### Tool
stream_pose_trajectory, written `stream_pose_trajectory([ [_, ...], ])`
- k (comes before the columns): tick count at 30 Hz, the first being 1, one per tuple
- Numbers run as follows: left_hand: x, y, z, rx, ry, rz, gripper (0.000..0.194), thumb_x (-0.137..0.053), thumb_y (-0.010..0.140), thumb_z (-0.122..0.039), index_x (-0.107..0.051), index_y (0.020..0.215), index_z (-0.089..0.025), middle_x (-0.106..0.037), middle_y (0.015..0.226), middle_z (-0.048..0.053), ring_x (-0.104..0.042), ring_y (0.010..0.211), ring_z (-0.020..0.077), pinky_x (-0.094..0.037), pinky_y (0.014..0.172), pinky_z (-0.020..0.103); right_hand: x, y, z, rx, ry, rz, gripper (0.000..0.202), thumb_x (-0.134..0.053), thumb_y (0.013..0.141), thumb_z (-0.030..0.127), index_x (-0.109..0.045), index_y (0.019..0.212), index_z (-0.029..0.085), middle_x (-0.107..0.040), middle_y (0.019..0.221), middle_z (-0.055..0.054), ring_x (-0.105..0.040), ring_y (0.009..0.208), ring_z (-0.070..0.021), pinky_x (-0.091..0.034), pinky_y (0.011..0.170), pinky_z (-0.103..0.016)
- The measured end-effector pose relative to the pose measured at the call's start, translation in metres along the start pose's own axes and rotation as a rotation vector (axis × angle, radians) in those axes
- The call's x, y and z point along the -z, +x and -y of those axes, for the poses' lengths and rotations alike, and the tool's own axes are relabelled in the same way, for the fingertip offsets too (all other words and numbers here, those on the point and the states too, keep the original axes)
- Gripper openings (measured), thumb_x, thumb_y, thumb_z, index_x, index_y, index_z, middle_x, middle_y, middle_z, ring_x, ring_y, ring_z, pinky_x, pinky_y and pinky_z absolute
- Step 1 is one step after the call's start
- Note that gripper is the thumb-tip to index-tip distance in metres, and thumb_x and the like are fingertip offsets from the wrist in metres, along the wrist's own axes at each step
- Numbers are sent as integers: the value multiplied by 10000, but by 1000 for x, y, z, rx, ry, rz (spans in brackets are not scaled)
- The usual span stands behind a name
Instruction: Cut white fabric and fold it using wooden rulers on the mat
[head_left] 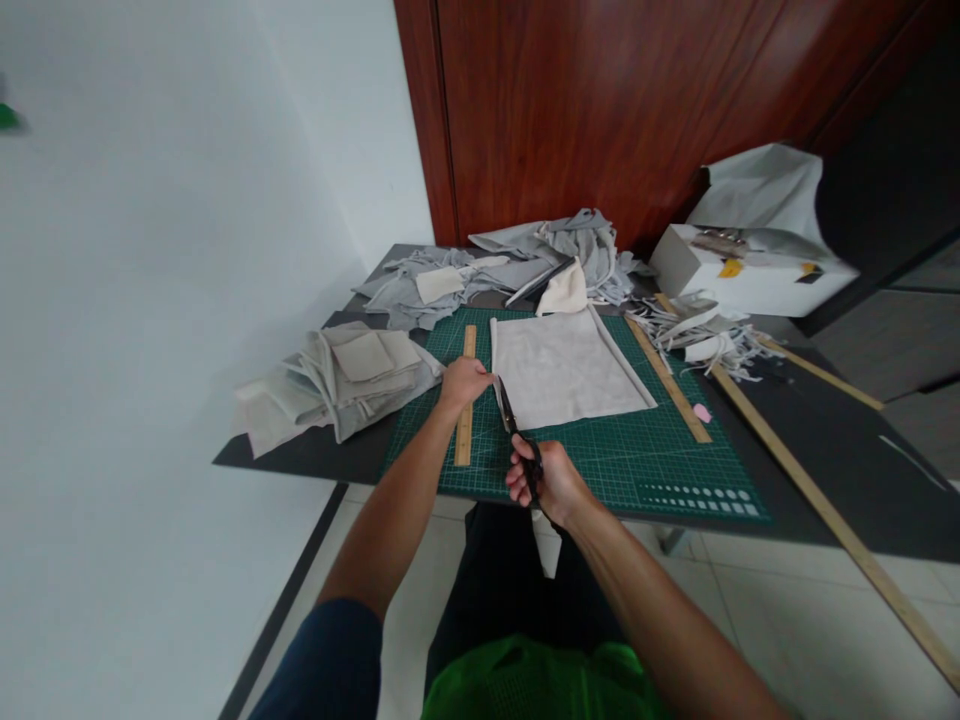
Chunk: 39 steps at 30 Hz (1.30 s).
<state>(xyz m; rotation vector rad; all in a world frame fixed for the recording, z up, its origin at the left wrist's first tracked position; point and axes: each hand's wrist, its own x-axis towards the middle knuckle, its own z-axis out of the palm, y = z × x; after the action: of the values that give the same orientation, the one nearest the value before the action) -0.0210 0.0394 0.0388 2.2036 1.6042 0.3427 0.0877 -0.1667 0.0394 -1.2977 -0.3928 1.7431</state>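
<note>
- We see a white box [750, 283] at the far right, with grey fabric [772, 195] rising over its top; its inside is hidden from us.
- Our pale cloth panel [570, 370] lies on the green cutting mat [600, 480], its left and right sides edged by narrow bands.
- Our left hand [465, 381] is closed at the fingertips, pinching the panel's left edge.
- Our right hand [546, 475] grips black scissors [508, 410], the blades at that same edge beside our left fingertips; we cannot tell how far they part.
- The near edge of the dark surface [862, 490] runs just before us, and bare mat gives us room between the panel and that edge.
- On our left, a short ruler [464, 440] lies under the left hand, with folded cloths [367, 370] beyond it near the white wall [225, 230].
- Heaped grey scraps [420, 280] crowd the back, before the reddish wood panel [600, 110].
- To our right, another ruler [671, 385], a tangle of thin strips [720, 345] and a long wooden strip [795, 474] hem in the mat.
</note>
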Motion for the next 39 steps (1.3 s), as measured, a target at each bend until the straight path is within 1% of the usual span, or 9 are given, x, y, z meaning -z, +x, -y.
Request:
stream_pose_trajectory([
  [3,0,0,0,10,-11,1,215,-752,886,-350,-871,972,-193,-839,978,64,-754,961,210,-503,780,239,-5,-1,1,6,1,-76,304,-627,973,400,-555,758,198,-622,552,-31,-563,405,-142,-374,373,-232],
  [7,1,-1,-1,20,-11,4,213,-751,883,-343,-871,976,-193,-842,993,67,-758,974,217,-510,802,248,-6,-1,0,7,4,-58,320,-677,945,439,-551,768,203,-618,552,-25,-561,408,-143,-374,374,-228],
  [10,1,-1,-1,17,-9,6,229,-741,892,-367,-871,981,-200,-844,973,61,-760,951,215,-515,806,257,-7,1,4,-16,3,-56,322,-645,956,456,-550,781,203,-630,553,-38,-568,411,-156,-386,381,-238],
  [14,-1,-1,0,20,-13,3,226,-726,895,-355,-869,989,-208,-845,955,49,-761,925,206,-518,802,259,-11,5,10,-27,-5,-94,288,-586,976,413,-550,785,200,-633,547,-49,-569,407,-165,-386,390,-249],
  [20,-1,-1,1,10,-16,-15,208,-729,879,-330,-873,970,-209,-845,980,61,-766,965,217,-517,811,263,-13,4,12,-13,-18,-114,251,-597,965,351,-545,770,203,-612,533,-29,-542,392,-143,-336,381,-232],
  [26,0,0,-1,13,-7,5,251,-721,888,-370,-870,990,-197,-847,995,62,-767,958,218,-517,809,269,-15,10,19,-23,-11,-102,281,-537,1001,364,-533,768,207,-612,539,-39,-547,391,-153,-337,370,-237],
  [32,-1,-2,0,15,-3,-11,216,-717,861,-308,-872,965,-198,-846,959,60,-770,954,217,-522,805,260,-18,14,17,7,-21,-131,263,-552,989,307,-535,747,204,-602,543,-29,-545,394,-140,-355,379,-229],
  [37,-1,-3,-2,26,-11,-11,210,-710,858,-294,-870,963,-205,-845,946,54,-772,950,210,-531,815,254,-19,18,21,-18,-4,-108,283,-533,997,341,-530,748,208,-609,552,-46,-547,404,-151,-350,375,-236],
  [39,0,-4,-3,26,3,-9,203,-706,862,-282,-870,955,-206,-844,943,56,-775,957,210,-537,823,252,-19,21,23,-17,-1,-102,273,-540,990,330,-531,746,207,-610,551,-48,-546,406,-149,-344,374,-232],
])
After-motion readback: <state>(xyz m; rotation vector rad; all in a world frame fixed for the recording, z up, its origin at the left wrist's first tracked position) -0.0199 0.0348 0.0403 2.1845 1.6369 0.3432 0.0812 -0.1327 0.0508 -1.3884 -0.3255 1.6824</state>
